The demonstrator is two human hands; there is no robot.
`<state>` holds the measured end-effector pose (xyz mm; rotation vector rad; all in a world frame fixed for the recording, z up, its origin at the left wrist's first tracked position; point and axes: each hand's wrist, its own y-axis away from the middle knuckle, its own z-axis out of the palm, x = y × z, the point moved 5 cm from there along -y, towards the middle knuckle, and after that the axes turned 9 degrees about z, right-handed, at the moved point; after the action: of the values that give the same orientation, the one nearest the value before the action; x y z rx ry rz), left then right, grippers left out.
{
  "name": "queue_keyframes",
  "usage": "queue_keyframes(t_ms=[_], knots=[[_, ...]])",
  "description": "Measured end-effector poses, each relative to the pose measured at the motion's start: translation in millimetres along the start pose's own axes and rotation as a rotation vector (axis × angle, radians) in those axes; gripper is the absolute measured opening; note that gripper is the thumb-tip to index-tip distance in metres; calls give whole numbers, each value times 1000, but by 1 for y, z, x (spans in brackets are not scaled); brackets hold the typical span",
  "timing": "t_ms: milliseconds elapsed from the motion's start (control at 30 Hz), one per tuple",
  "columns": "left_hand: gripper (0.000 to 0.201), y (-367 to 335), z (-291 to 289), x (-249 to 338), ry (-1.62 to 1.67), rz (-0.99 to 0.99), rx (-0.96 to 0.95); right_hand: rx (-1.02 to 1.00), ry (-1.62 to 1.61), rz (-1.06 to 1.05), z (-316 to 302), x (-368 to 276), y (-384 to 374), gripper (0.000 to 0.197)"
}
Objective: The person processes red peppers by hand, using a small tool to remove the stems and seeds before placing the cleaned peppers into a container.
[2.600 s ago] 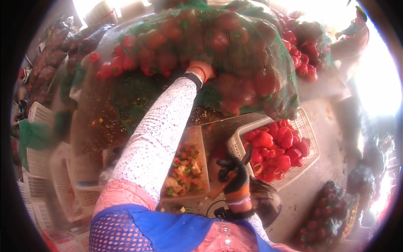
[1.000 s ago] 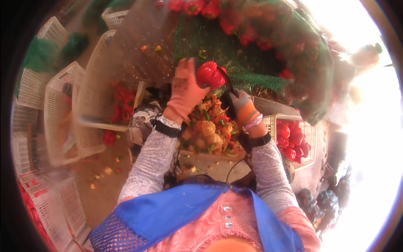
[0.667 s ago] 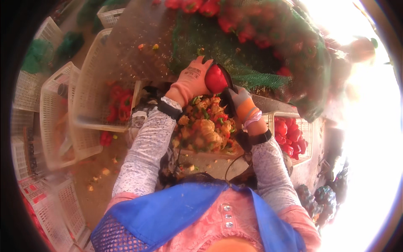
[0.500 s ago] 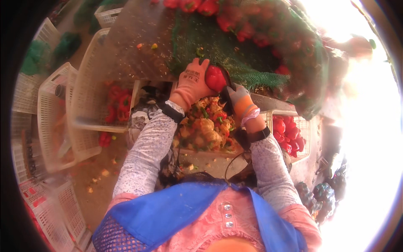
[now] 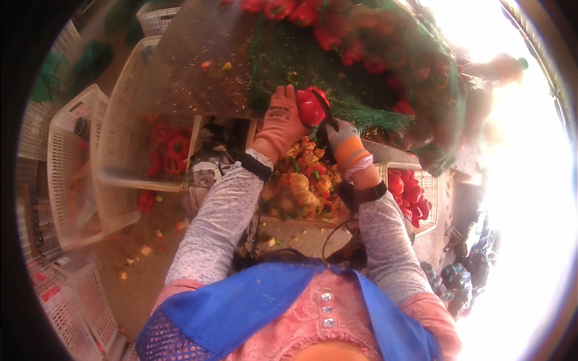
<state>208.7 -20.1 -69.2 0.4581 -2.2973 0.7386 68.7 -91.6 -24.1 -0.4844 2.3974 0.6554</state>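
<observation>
My left hand [image 5: 282, 123], in a pink-orange work glove, is closed round the left side of a red bell pepper [image 5: 310, 108]. A knife [image 5: 324, 107] with a dark blade lies against the pepper's right side, its handle in my right hand [image 5: 344, 142]. That hand wears a grey and orange glove. Whether the blade has gone into the flesh cannot be made out. Directly below both hands is a heap of pepper cores and trimmings [image 5: 304, 186]. Behind the pepper spreads a green mesh net [image 5: 283, 54], with many whole red peppers [image 5: 355, 45] on and inside it.
At left a white plastic crate [image 5: 123, 120] holds red pepper pieces [image 5: 171, 147], with more crates [image 5: 66, 174] beyond. To my right stands another crate [image 5: 428, 222] of red peppers [image 5: 410, 195]. Scraps [image 5: 144, 249] lie on the floor. Strong glare washes out the far right.
The pepper has turned slightly in my left hand, and the blade now shows across its upper right side. My left hand has shifted a little to the right.
</observation>
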Motion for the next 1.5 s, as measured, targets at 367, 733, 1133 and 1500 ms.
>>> queue_keyframes(t_ms=[367, 733, 1133, 1500], knots=[[77, -1, -2, 10, -100, 129, 5, -80, 348, 67, 14, 0, -20, 29], [77, -1, -16, 46, 261, 140, 35, -295, 444, -81, 9, 69, -10, 22], [80, 17, -42, 119, 773, 318, -222, -356, -726, 131, -50, 37, 56, 51], [49, 7, 15, 150, 795, 105, -3, -485, -1720, 156, -33, 62, 65, 46]])
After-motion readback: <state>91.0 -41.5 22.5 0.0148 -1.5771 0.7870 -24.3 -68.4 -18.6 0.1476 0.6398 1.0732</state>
